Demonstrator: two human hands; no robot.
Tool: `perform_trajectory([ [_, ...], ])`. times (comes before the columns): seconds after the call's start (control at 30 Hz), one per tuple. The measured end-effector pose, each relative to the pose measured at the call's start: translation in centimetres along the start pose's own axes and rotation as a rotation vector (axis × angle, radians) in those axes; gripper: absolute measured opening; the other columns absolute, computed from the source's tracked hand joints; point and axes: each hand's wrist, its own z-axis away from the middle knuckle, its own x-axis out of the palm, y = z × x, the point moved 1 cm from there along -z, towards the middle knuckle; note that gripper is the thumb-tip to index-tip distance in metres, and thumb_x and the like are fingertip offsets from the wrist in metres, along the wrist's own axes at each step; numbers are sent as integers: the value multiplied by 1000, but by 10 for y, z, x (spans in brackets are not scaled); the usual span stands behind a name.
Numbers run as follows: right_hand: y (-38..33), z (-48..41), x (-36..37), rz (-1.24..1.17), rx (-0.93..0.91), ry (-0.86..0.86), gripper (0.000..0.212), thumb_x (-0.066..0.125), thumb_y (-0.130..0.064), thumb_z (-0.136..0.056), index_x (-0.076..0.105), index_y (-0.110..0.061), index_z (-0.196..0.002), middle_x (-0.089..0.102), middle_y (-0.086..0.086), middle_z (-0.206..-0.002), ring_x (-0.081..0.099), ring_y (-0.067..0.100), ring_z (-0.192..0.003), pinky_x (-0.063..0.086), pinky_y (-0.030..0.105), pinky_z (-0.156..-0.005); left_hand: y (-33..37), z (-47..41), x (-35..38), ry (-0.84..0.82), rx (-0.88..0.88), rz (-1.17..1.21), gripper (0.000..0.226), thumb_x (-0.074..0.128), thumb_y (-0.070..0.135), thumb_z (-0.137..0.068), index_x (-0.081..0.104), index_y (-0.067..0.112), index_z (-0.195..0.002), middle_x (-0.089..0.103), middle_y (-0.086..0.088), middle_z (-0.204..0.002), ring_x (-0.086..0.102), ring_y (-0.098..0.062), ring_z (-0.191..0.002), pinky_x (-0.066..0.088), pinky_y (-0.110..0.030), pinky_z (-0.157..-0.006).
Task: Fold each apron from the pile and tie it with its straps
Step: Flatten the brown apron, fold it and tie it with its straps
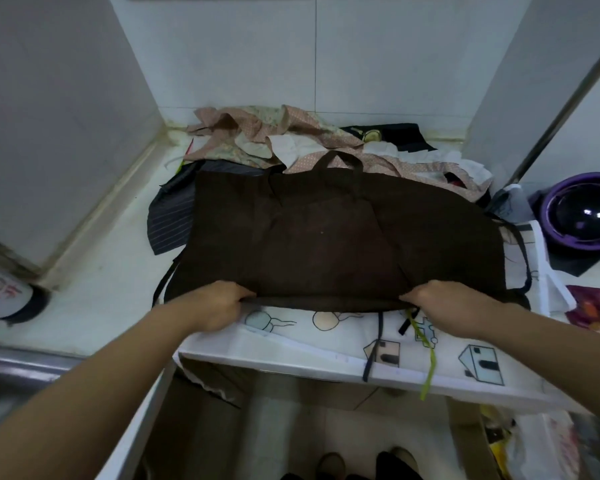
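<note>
A dark brown apron (326,237) lies spread flat on the counter, its neck loop (340,159) pointing away from me. My left hand (219,306) pinches the apron's near edge on the left. My right hand (444,303) pinches the same folded edge on the right. A thin dark strap (165,289) trails off the apron's left side, and another strap (523,258) curves down the right side. Behind it sits the pile of aprons (291,140), pink dotted, floral, white and black. A navy striped apron (170,216) lies partly under the brown one.
A white cloth with cartoon houses (361,344) covers the counter's front edge, with a green ribbon (428,368) and a dark strap hanging over it. A purple bowl (582,213) stands at right. Tiled walls close in the left and back. A steel sink rim (21,365) is at left.
</note>
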Motion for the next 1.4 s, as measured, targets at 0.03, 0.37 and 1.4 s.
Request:
perform_trajectory([
  [0.03, 0, 1, -8, -19, 19, -97, 41, 40, 2, -92, 56, -13, -127, 60, 6, -111, 59, 17, -92, 51, 30, -82, 4, 5, -9, -62, -34, -29, 37, 38, 12, -97, 59, 19, -127, 55, -4, -133, 51, -20, -119, 36, -30, -104],
  [0.37, -5, 6, -30, -227, 200, -758, 36, 49, 1, -89, 53, -3, -124, 53, 14, -111, 50, 25, -96, 47, 33, -84, 4, 22, -7, -501, -294, -129, 39, 43, 6, -93, 47, 9, -132, 49, -15, -130, 51, -29, -119, 50, -37, -96],
  [1.4, 56, -110, -35, -233, 269, 284, 27, 36, -23, -100, 50, -14, -121, 62, 11, -100, 59, 29, -86, 50, 39, -74, 4, -90, 17, 691, 162, -295, 46, 57, 17, -86, 53, 21, -132, 54, -3, -130, 48, -25, -127, 7, -57, -113],
])
